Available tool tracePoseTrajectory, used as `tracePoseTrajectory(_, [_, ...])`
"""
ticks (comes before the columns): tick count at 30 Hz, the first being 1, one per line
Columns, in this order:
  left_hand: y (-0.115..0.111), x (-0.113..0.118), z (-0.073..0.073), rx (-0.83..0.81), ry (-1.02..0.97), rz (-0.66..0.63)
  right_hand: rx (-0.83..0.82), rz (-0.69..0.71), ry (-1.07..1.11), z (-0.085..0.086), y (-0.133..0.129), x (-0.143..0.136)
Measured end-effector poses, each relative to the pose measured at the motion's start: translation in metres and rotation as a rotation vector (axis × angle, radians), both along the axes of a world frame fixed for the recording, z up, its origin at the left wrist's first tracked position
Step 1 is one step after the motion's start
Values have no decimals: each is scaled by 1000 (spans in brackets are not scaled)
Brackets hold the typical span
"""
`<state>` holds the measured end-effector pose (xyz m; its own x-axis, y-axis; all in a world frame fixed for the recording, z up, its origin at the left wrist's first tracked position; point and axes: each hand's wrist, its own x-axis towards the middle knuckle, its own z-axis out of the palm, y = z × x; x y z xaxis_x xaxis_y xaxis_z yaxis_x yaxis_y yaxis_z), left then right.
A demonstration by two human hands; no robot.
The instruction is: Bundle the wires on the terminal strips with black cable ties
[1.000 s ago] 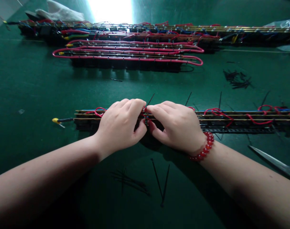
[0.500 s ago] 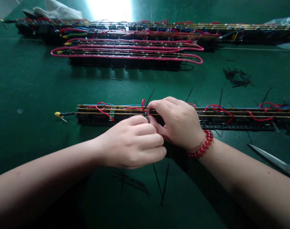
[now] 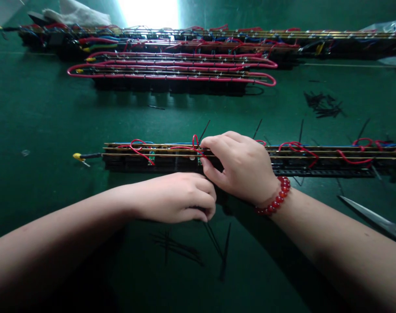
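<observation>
A long black strip assembly (image 3: 139, 163) lies across the green table, with thin brass rails and loops of red wire (image 3: 139, 148) along its top. My right hand (image 3: 241, 163), with a red bead bracelet at the wrist, rests over the assembly. Its thumb and forefinger close around the brass rails beside a red wire loop. My left hand (image 3: 181, 195) is closed just in front of the assembly, apart from it, fingers curled under. A thin black cable tie (image 3: 214, 239) runs down from beneath its fingertips; the grip itself is hidden. More cable ties (image 3: 300, 132) poke up behind the assembly.
Loose cable ties (image 3: 178, 248) lie on the table near me. Scissors (image 3: 377, 219) are at the right. Black clippings (image 3: 323, 104) form a pile farther back. Several similar wired assemblies (image 3: 184, 80) stretch across the far side, with a whitish cloth (image 3: 77, 15) behind them.
My left hand has drawn back toward me and slightly left, away from the assembly and my right hand. The right hand keeps its place on the rails.
</observation>
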<state>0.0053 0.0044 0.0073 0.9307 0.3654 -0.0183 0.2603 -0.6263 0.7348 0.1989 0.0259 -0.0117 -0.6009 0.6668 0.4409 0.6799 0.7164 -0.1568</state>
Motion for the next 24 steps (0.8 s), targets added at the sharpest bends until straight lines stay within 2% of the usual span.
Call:
tracePoseTrajectory(4, [6,-4,3,-296,-109,159,32,17,36,-1,1,1])
tracePoseTrajectory(7, [10,-7,2,-395,-152,195,6,64,196,-1,2,3])
tracePoseTrajectory(10, [10,-8,0,-421,-176,190,-32,143,393,0,3,6])
tracePoseTrajectory(12, [10,-8,-1,-445,-205,205,-35,195,447,1,3,7])
tracePoseTrajectory(18, [12,-8,-2,-527,-291,228,-24,263,433,1,3,9])
tracePoseTrajectory(22, [8,-7,-1,-477,-317,259,-38,252,432,3,3,9])
tracePoseTrajectory(24, [3,-6,-1,-384,-345,296,-44,253,424,3,3,9])
